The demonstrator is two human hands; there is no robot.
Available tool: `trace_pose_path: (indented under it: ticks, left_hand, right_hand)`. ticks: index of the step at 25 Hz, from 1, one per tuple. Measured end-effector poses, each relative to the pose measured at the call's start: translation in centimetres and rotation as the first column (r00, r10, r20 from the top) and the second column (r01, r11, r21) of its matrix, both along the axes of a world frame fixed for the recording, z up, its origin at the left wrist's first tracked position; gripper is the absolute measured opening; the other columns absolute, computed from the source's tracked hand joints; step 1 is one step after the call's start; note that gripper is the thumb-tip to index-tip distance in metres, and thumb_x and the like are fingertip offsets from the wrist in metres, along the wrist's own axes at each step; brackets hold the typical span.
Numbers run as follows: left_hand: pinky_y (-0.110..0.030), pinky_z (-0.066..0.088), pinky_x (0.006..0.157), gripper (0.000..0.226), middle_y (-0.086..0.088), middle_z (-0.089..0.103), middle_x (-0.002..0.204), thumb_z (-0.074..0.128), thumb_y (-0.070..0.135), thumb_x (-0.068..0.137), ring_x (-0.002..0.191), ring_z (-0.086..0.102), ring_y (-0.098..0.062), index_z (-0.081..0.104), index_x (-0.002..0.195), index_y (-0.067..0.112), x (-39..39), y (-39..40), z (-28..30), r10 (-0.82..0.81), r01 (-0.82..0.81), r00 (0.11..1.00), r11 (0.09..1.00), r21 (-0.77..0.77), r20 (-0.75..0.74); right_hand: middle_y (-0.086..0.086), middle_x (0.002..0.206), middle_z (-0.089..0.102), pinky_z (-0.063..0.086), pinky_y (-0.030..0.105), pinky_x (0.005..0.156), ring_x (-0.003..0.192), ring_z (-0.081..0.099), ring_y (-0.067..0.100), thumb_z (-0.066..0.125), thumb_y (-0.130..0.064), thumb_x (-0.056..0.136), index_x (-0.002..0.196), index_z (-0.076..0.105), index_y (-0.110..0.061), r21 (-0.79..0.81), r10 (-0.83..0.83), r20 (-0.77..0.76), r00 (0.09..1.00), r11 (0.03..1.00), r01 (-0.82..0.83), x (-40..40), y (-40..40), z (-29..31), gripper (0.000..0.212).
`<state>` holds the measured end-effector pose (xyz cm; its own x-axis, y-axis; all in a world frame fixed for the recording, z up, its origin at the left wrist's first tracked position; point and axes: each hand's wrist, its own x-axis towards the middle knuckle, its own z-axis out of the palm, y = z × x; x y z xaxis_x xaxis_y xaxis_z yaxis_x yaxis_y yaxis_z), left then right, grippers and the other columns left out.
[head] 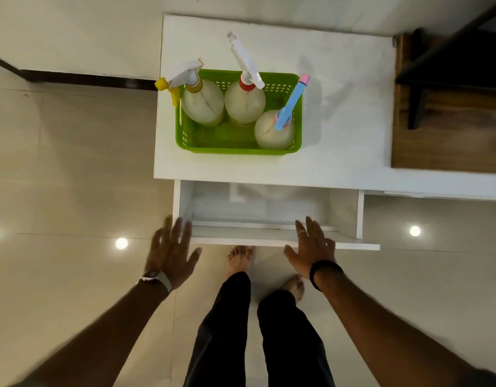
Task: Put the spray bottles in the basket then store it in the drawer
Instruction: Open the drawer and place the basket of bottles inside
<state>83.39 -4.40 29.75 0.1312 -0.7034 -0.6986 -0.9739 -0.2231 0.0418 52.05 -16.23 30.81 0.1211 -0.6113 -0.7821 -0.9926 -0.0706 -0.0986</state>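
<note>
Left hand (pixel 170 254) and right hand (pixel 311 251) both spread open, empty — over the front edge of the pulled-out white drawer (pixel 269 216). Green basket (pixel 235 142) with three spray bottles (pixel 244 103) sits on the white table (pixel 352 107) above. Glossy tiled floor (pixel 73 163).

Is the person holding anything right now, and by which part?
Nothing is held. The left hand and right hand are open with fingers spread, near the drawer front.
</note>
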Motion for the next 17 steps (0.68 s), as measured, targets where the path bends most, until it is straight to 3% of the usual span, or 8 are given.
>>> trace_pose_path:
  ticks: [2,4,8,12,17]
  left_hand:
    - [-0.044,0.009,0.128,0.080,-0.010,0.001,0.171,0.011,0.061,0.095,0.159,-0.002,-0.030,-0.001,0.162,0.019,-4.4,1.3,-0.3,-0.143,0.151,0.976,0.988,0.042,-0.167]
    - [-0.046,0.008,0.129,0.077,-0.011,0.003,0.171,0.025,0.057,0.099,0.159,0.001,-0.031,0.002,0.162,0.019,-8.5,2.0,-0.7,-0.165,0.190,0.957,0.978,0.086,-0.238]
    - [-0.049,0.016,0.127,0.076,-0.012,0.018,0.167,0.036,0.054,0.098,0.156,0.013,-0.034,0.015,0.159,0.013,-12.9,3.2,0.1,-0.043,0.080,0.975,0.983,0.163,-0.219]
    - [-0.049,0.023,0.123,0.077,-0.009,0.013,0.169,0.039,0.052,0.099,0.157,0.010,-0.031,0.011,0.160,0.015,-13.3,5.1,1.1,-0.046,0.097,0.977,0.965,0.244,-0.209]
    - [-0.053,0.028,0.119,0.079,-0.007,0.001,0.171,0.038,0.054,0.099,0.159,0.000,-0.031,0.005,0.161,0.017,-15.2,7.7,2.8,0.054,0.024,0.979,0.928,0.373,-0.198]
  right_hand:
    - [0.004,0.169,-0.003,0.010,0.052,0.122,0.155,-0.001,0.022,0.045,-0.050,0.097,0.160,0.007,-0.024,0.179,0.127,-0.068,0.990,0.977,-0.114,-1.2,2.4,-1.1,0.078]
    - [0.004,0.169,0.004,0.009,0.053,0.122,0.155,0.003,0.023,0.043,-0.052,0.096,0.160,0.008,-0.025,0.193,0.166,-0.063,0.984,0.969,-0.152,-2.0,4.5,-1.5,0.078]
    - [0.003,0.168,0.010,0.012,0.054,0.120,0.154,0.006,0.023,0.040,-0.052,0.096,0.159,0.010,-0.026,0.180,0.196,-0.043,0.980,0.966,-0.186,-3.5,7.9,-1.1,0.074]
    - [0.003,0.168,0.006,0.023,0.054,0.117,0.154,0.005,0.025,0.045,-0.052,0.095,0.160,0.007,-0.026,0.270,0.241,-0.007,0.971,0.935,-0.230,-4.8,9.9,-0.9,0.080]
    - [0.002,0.169,-0.003,0.022,0.054,0.118,0.155,-0.002,0.025,0.045,-0.053,0.095,0.160,0.000,-0.026,0.346,0.243,0.023,0.970,0.908,-0.236,-6.2,12.9,-0.2,0.083]
